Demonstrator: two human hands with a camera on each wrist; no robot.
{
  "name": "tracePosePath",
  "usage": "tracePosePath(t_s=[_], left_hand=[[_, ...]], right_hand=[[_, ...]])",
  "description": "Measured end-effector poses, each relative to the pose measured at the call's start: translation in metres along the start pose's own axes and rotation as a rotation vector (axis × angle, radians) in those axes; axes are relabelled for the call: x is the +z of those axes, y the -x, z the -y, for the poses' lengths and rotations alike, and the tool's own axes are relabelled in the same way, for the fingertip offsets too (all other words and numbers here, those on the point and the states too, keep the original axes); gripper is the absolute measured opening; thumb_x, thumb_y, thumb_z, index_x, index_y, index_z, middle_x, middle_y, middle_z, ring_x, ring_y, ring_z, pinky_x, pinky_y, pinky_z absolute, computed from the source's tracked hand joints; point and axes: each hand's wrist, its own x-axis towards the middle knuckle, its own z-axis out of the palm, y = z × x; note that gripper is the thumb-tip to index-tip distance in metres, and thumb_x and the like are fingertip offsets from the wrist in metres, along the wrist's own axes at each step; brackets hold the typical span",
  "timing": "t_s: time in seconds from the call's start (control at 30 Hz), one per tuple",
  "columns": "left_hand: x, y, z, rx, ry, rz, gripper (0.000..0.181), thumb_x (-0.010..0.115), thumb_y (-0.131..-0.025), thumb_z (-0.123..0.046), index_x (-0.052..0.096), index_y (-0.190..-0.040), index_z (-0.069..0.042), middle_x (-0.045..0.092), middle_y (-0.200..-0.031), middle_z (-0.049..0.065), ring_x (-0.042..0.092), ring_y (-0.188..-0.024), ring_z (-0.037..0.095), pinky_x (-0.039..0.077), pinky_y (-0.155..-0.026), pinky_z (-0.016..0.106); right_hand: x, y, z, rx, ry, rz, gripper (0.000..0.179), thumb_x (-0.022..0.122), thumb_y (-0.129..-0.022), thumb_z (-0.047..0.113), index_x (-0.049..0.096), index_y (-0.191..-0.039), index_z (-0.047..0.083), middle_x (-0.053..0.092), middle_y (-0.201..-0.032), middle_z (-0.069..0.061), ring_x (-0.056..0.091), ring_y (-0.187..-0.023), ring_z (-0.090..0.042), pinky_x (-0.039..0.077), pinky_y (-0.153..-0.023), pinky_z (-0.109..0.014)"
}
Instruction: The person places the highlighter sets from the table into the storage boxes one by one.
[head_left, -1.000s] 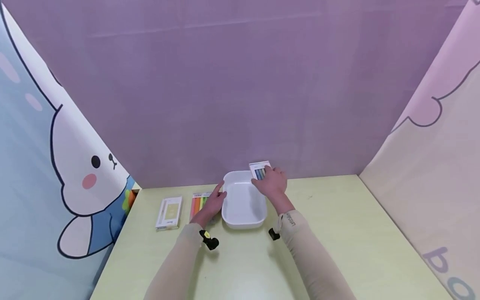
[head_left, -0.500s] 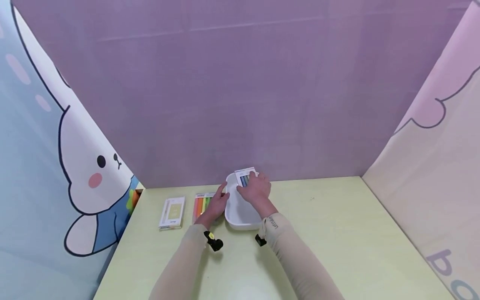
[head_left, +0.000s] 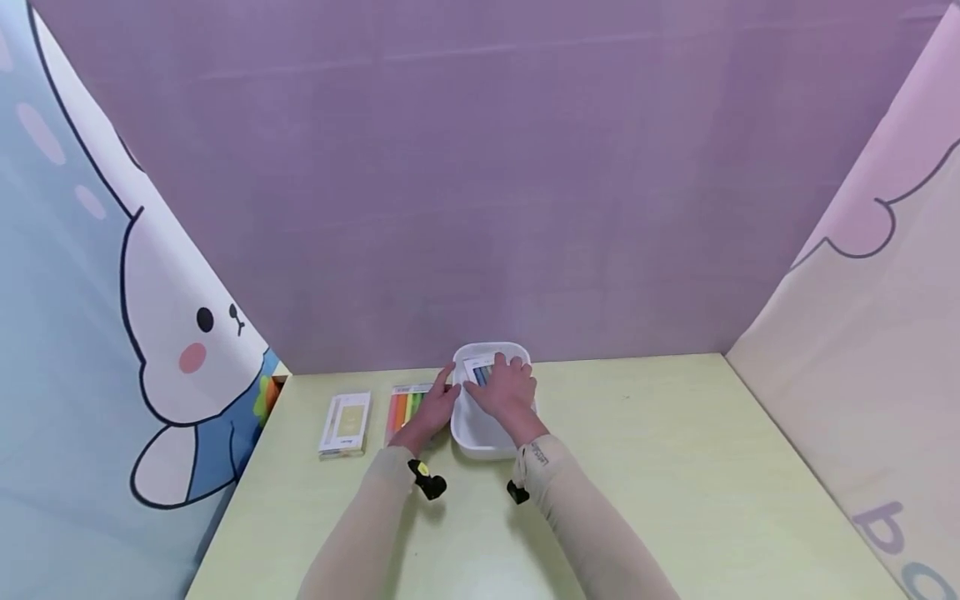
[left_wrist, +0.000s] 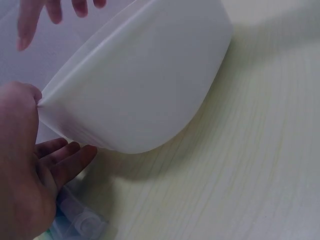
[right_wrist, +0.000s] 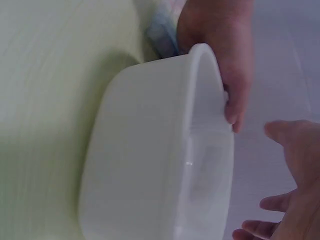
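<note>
The left hand (head_left: 429, 411) is resting on the table (head_left: 675, 467), its thumb steadying the left rim of the white tub (head_left: 480, 440). The right hand (head_left: 504, 390), fingers relaxed, is pressing a flat pen pack (head_left: 478, 370) into that tub; light and stiff, the pack is probably best pinched by its edges.

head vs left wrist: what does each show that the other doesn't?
Only the head view shows the pack of pens inside the tub under the right hand, the white box and the orange and green pen pack on the table to the left, and the purple backdrop. Only the left wrist view shows the tub's outer side wall up close, its shadow on the table, and the thumb touching its rim. Both show the white tub, the left hand at its left side, and the yellow-green table.
</note>
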Motion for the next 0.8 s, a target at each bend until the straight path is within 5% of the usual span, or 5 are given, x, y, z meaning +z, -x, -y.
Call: tracePosePath(t_s=[0.13, 0.5, 0.8], left_hand=[[0.001, -0.001, 0.000, 0.049, -0.006, -0.018, 0.053, 0.045, -0.104, -0.028, 0.027, -0.153, -0.025, 0.057, -0.126, 0.021, 0.056, -0.112, 0.033, 0.041, -0.098, 0.050], [0.004, 0.000, -0.007, -0.019, -0.002, -0.008, 0.053, 0.042, -0.104, -0.032, 0.024, -0.154, -0.033, 0.052, -0.135, 0.018, 0.051, -0.120, 0.033, 0.033, -0.105, 0.053], [0.006, -0.001, -0.003, -0.025, 0.001, -0.024, 0.053, 0.041, -0.104, -0.032, 0.023, -0.154, -0.034, 0.053, -0.134, 0.017, 0.052, -0.119, 0.033, 0.033, -0.105, 0.054]], right_hand=[[0.007, -0.003, -0.009, -0.013, -0.018, -0.036, 0.074, 0.060, -0.085, 0.058, 0.052, -0.132, 0.002, 0.053, -0.120, -0.022, 0.049, -0.109, -0.037, 0.043, -0.088, -0.050], [-0.011, -0.025, -0.037, -0.021, -0.153, 0.001, 0.047, 0.058, -0.091, 0.037, 0.059, -0.129, 0.009, 0.056, -0.127, -0.016, 0.049, -0.116, -0.037, 0.042, -0.092, -0.052], [-0.005, -0.028, -0.073, -0.019, -0.244, -0.018, 0.041, 0.059, -0.091, 0.028, 0.062, -0.128, 0.011, 0.055, -0.128, -0.017, 0.054, -0.113, -0.035, 0.050, -0.081, -0.050]])
